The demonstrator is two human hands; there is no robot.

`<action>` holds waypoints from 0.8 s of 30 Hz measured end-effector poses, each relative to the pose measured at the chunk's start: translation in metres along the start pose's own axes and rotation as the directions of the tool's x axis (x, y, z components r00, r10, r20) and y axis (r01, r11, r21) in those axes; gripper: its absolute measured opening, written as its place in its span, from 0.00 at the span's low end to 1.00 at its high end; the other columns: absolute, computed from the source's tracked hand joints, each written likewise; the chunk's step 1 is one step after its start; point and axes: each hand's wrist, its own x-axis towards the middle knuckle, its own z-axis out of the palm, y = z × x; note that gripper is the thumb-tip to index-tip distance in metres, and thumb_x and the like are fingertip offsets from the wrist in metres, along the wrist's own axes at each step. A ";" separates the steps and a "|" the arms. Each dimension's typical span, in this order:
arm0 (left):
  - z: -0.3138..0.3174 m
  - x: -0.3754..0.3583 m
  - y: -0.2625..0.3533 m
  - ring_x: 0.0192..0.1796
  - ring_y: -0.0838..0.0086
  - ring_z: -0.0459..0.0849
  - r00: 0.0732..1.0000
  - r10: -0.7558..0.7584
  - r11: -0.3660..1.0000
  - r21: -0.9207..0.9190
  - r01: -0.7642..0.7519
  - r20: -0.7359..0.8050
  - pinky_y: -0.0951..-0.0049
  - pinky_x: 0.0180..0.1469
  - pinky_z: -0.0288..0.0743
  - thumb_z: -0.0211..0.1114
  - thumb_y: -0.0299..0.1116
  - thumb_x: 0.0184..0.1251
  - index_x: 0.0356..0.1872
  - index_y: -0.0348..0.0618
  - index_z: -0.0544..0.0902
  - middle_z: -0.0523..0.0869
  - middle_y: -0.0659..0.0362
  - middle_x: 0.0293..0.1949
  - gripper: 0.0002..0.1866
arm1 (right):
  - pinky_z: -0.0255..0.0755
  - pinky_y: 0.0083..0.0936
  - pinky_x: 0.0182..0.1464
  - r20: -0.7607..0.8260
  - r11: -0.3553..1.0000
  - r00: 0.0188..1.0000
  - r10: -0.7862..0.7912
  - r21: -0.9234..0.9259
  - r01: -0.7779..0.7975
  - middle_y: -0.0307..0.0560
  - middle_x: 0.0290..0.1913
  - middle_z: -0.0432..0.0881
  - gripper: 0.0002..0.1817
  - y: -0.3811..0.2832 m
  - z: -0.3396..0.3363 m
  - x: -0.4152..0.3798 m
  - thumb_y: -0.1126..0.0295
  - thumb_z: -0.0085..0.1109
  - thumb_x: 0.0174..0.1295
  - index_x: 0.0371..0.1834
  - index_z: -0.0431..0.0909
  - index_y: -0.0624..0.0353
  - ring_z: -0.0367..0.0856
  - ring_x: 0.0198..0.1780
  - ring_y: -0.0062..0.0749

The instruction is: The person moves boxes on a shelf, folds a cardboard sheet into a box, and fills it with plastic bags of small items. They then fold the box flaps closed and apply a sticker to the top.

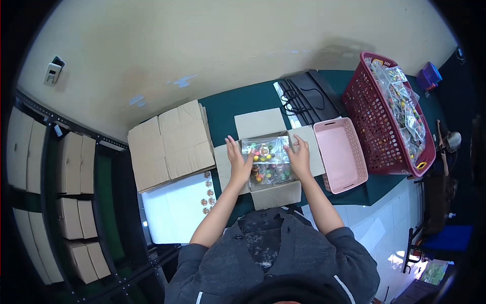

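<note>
An open cardboard box (276, 196) stands in front of me with its flaps spread. Inside it lie clear packets of colourful round pieces, a flat one (273, 150) on top. My left hand (239, 163) touches the left edge of this top packet, fingers apart. At its right edge is my right hand (298, 156), also with spread fingers, thumb and fingertips by the packet. Neither hand is closed round anything.
Right of the box is a pink basket (340, 154), then a tall maroon basket (377, 121) full of packets. Flattened cardboard (172, 142) and a white sheet with round stickers (174, 210) lie left. A black case with cables (316, 99) lies behind.
</note>
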 end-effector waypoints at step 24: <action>0.026 -0.040 -0.008 0.66 0.47 0.61 0.769 -0.040 0.805 0.476 -0.353 0.638 0.53 0.68 0.54 0.58 0.37 0.60 0.58 0.35 0.70 0.62 0.42 0.65 0.26 | 0.65 0.38 0.58 0.377 0.955 0.887 -0.268 -0.021 0.297 0.56 0.60 0.70 0.18 -0.006 -0.034 0.002 0.76 0.55 0.54 0.51 0.76 0.55 0.68 0.56 0.51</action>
